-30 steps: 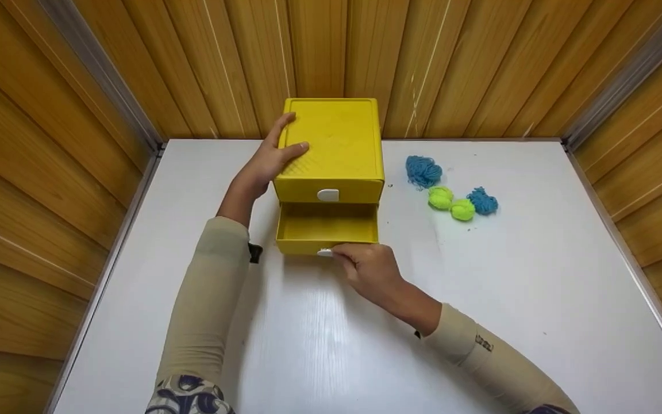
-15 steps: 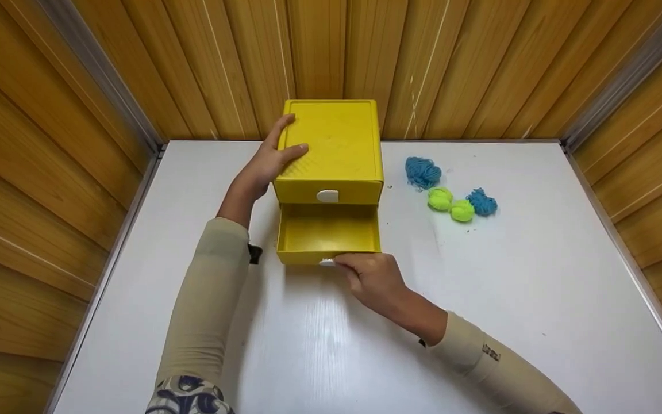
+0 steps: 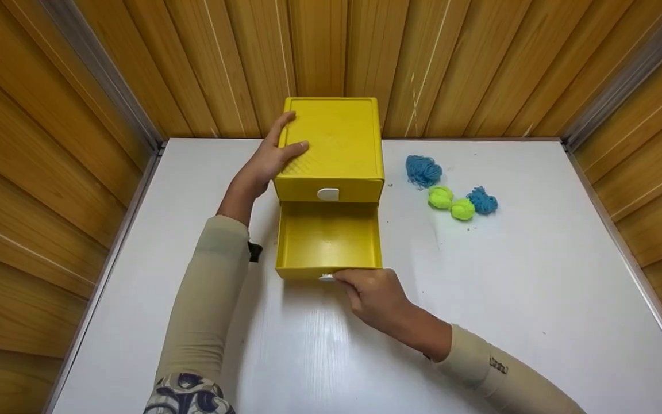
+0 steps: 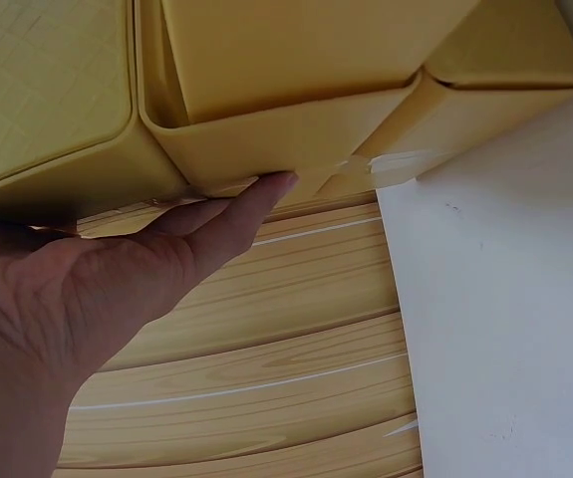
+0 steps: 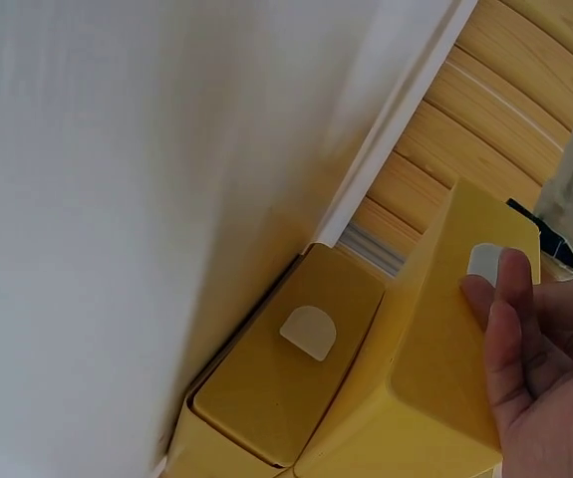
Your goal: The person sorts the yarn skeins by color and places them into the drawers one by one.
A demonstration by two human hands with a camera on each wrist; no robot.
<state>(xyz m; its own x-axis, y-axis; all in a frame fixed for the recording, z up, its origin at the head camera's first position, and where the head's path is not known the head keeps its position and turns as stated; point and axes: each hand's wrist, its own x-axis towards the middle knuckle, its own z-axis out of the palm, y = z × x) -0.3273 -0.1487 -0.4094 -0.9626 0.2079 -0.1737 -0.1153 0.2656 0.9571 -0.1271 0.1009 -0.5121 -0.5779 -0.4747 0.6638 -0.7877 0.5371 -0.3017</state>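
A yellow plastic drawer cabinet (image 3: 334, 135) stands at the back of the table. My left hand (image 3: 266, 162) braces its left side, thumb on the top and fingers straight along the wall; the left wrist view shows those fingers (image 4: 231, 224) flat against it. Below the closed top drawer (image 3: 302, 191), another drawer (image 3: 331, 244) is pulled well out, with nothing inside. My right hand (image 3: 378, 296) pinches its white tab handle (image 3: 326, 278), partly covered by the fingers. In the right wrist view, a lower closed drawer (image 5: 256, 388) with its own white tab (image 5: 309, 332) sits beneath.
Right of the cabinet lie two blue yarn bundles, one larger (image 3: 423, 171) and one smaller (image 3: 482, 201), with two lime-green yarn balls (image 3: 440, 197) between them. Wood-patterned walls (image 3: 457, 69) enclose the white table (image 3: 526, 299) at back and sides.
My right hand has drawn the drawer steadily toward me, so more of its inside shows. The left hand stays in place on the cabinet; the yarn has not moved.
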